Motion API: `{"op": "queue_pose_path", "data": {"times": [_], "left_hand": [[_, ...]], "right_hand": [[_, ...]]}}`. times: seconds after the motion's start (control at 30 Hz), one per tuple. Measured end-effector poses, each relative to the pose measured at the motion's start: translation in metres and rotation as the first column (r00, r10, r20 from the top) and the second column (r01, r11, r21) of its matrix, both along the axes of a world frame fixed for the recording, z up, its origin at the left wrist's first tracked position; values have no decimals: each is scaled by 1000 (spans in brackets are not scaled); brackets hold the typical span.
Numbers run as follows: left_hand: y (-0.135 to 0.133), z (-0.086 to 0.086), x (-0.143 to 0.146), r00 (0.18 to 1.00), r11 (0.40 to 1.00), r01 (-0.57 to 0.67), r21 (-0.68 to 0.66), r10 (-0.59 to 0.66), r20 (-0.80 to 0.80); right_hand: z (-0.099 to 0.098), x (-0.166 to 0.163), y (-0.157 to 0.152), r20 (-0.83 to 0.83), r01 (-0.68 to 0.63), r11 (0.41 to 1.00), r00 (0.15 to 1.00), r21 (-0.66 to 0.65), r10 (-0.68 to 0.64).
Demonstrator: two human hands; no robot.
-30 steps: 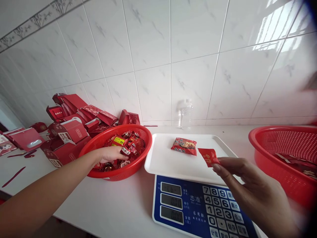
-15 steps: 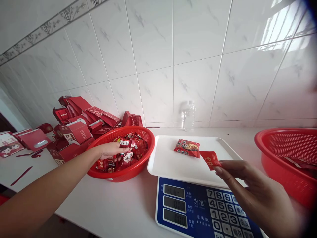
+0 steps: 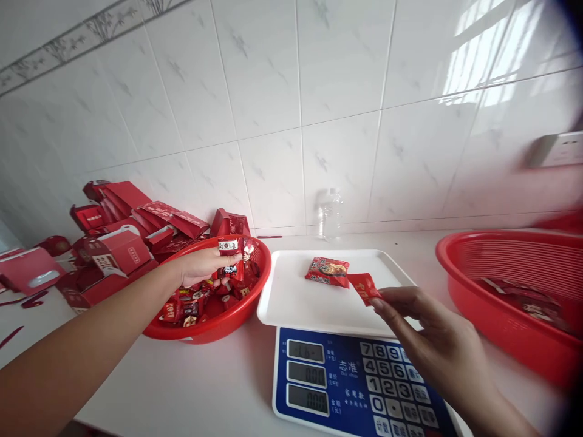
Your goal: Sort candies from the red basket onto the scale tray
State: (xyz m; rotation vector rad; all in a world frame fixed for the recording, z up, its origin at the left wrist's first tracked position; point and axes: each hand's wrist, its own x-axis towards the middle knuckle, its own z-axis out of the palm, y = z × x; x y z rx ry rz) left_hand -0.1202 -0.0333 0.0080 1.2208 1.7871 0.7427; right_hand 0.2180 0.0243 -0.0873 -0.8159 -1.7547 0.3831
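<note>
My left hand (image 3: 204, 266) is closed on a red snack packet (image 3: 232, 258), held just above a red plastic basket (image 3: 214, 331) full of small wrapped sweets and packets. Between the thumb and fingers of my right hand (image 3: 423, 321) is a small red packet (image 3: 363, 287) with gold lettering. It hangs over the white tray (image 3: 291, 303) of a weighing scale. On that tray lies a red pastry packet (image 3: 327, 271), close to the corner of the packet in my right hand. The blue scale panel (image 3: 346, 382) with its keys and displays faces me.
A heap of red cardboard gift boxes (image 3: 122, 249) stands behind and left of the basket. A clear plastic bottle (image 3: 333, 213) is by the tiled wall. Another red basket (image 3: 464, 291) with packets stands at the right, below a wall socket (image 3: 558, 149).
My left hand has lifted a red packet up from among the sweets in the basket. My right hand keeps its small packet over the tray. The view has turned somewhat to the right.
</note>
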Motion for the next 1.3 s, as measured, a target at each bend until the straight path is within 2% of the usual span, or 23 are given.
{"op": "queue_pose_path", "data": {"times": [0.13, 0.23, 0.3, 0.43, 0.5, 0.63, 0.7, 0.8, 0.87, 1.0, 1.13, 1.2, 1.3], "left_hand": [[21, 0, 40, 979, 978, 185, -94, -192, -72], [36, -5, 67, 936, 936, 311, -165, -332, -119], [43, -9, 80, 918, 918, 354, -178, -377, -121], [49, -9, 90, 916, 924, 350, -156, -372, -148], [49, -8, 91, 899, 929, 337, -155, -366, -241], [50, -8, 93, 794, 935, 310, -170, -353, -495], [51, -12, 94, 748, 930, 338, -145, -359, -558], [54, -19, 96, 708, 942, 329, -70, -294, -642], [56, -23, 97, 705, 947, 320, -36, -263, -659], [55, -27, 102, 710, 927, 374, -1, -287, -643], [53, -32, 107, 745, 927, 374, 41, -274, -608], [52, -36, 109, 764, 911, 404, 82, -287, -578], [50, -40, 112, 745, 863, 480, 161, -303, -595]], "right_hand": [[2, -1, 1, -7, -1, 999, 1000, -35, 1], [5, -1, 2, -9, -1, 999, 1000, -45, 1], [5, -1, 2, -2, 6, 999, 1000, -53, -6], [4, 0, 3, 19, 42, 997, 999, -70, -41], [5, 0, 3, 19, 47, 997, 999, -68, -45], [8, 0, 0, 4, 33, 997, 999, -73, -32], [9, -1, 0, 2, 19, 996, 1000, -82, -19], [8, -2, 1, 0, 2, 996, 1000, -93, -2], [8, -2, 1, 1, 1, 995, 1000, -95, -1], [9, -1, 1, 4, 5, 996, 1000, -92, -5], [11, -1, -1, 10, 2, 996, 1000, -91, -1], [11, -1, -2, 4, -2, 995, 1000, -95, 2], [11, -1, -1, -15, -10, 995, 1000, -95, 8]]}}
